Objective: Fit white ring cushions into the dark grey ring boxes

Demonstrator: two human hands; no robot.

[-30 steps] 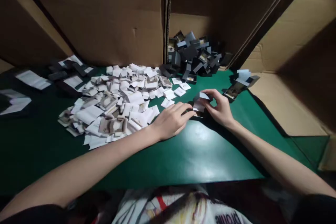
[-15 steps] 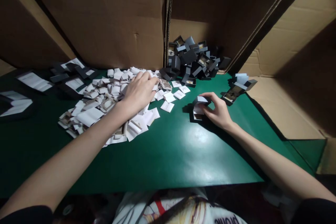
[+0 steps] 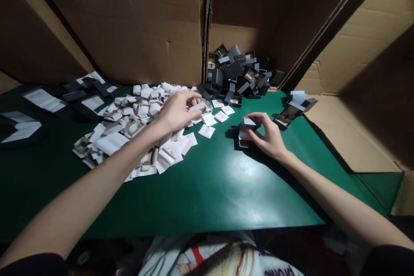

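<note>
Over the right part of a heap of white folded paper pieces (image 3: 142,108), my left hand (image 3: 179,110) pinches a small white folded piece (image 3: 198,107) between thumb and fingers. My right hand (image 3: 267,136) grips a small dark box (image 3: 249,123) that stands on the green table, its lid raised and its pale inside facing me. Fingers and thumb close around the lid; the box's contents are mostly hidden. Between the hands lie several flat white paper packets (image 3: 206,131).
Dark boxes, many with lids up, form a pile (image 3: 239,73) at the back. One more open box (image 3: 287,114) sits right of my right hand. Larger dark cases (image 3: 43,100) lie at the left. Cardboard walls (image 3: 129,26) enclose the green table (image 3: 207,198).
My left hand has turned and lifted slightly from the heap, now with a white folded piece between its fingers. The right hand and its box have stayed in place.
</note>
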